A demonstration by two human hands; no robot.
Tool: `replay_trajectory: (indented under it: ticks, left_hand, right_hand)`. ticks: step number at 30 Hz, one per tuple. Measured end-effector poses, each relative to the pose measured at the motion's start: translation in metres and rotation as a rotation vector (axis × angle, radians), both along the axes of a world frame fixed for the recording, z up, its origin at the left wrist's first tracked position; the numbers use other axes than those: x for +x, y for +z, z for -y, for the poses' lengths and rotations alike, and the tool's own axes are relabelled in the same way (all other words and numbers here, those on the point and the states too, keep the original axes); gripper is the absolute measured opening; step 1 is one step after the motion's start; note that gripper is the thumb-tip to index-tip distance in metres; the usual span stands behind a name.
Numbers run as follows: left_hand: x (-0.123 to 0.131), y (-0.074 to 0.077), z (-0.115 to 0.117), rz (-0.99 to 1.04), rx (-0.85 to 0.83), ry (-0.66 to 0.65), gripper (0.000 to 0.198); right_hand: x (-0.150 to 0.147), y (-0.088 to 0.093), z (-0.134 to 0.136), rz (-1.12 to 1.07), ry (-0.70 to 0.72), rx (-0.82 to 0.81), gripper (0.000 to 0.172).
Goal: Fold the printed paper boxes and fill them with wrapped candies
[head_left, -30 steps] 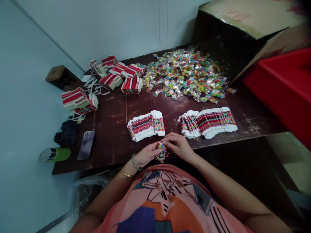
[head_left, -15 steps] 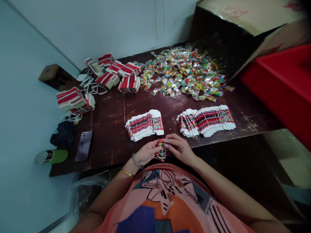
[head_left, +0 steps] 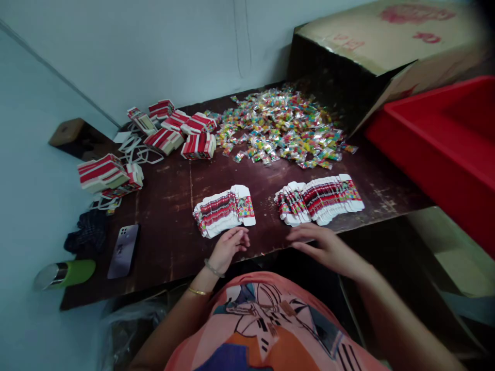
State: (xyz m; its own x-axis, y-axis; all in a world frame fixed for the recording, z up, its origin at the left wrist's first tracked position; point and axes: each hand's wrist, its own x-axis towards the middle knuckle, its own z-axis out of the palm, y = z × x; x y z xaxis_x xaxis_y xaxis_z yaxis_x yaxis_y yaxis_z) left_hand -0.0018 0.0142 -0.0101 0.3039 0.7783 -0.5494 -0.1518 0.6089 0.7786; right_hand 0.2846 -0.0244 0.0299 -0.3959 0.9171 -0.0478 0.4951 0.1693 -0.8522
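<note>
My left hand (head_left: pixel 228 250) is at the table's front edge, just below a fanned row of flat printed cartons (head_left: pixel 220 210). Its fingers are loosely curled and slightly apart, and nothing shows in them. Further right, my right hand (head_left: pixel 327 248) is open, fingers stretched forward and thumb apart. It is slightly blurred and holds nothing visible. Its fingertips are close to the front of a second fanned row of red and white cartons (head_left: pixel 328 198); whether they touch is unclear. Behind both rows lies a heap of small clear-wrapped colourful candies (head_left: pixel 282 129).
Bundles of red and white cartons (head_left: pixel 199 146) and white straps (head_left: pixel 137 152) lie at the back left. A phone (head_left: pixel 122 251), dark cloth (head_left: pixel 88 232) and green bottle (head_left: pixel 79 271) are at left. A red bin (head_left: pixel 429 139) and a large cardboard box (head_left: pixel 371 46) stand at right.
My hands have parted, the right one moving to the right toward the carton row. The small printed box they held together no longer shows. The camera view has shifted slightly.
</note>
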Motion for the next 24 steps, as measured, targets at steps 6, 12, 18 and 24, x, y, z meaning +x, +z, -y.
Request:
replay_trajectory:
  ticks: [6, 12, 18, 24]
  left_hand:
    - [-0.025, 0.004, 0.002, -0.118, -0.002, -0.005, 0.032]
    - [-0.023, 0.015, 0.0, 0.144, -0.133, -0.037, 0.046]
    - [0.015, 0.016, 0.003, -0.155, -0.12, -0.151, 0.035]
    - [0.054, 0.023, 0.016, -0.302, -0.17, -0.276, 0.032]
  right_hand:
    - [-0.111, -0.075, -0.076, 0.104, -0.057, 0.386, 0.033]
    - [-0.111, -0.065, -0.039, 0.051, 0.056, 0.532, 0.023]
    - [-0.1, -0.042, -0.01, 0.043, -0.048, 0.48, 0.033]
    - [-0.065, -0.029, -0.022, 0.004, -0.062, 0.28, 0.03]
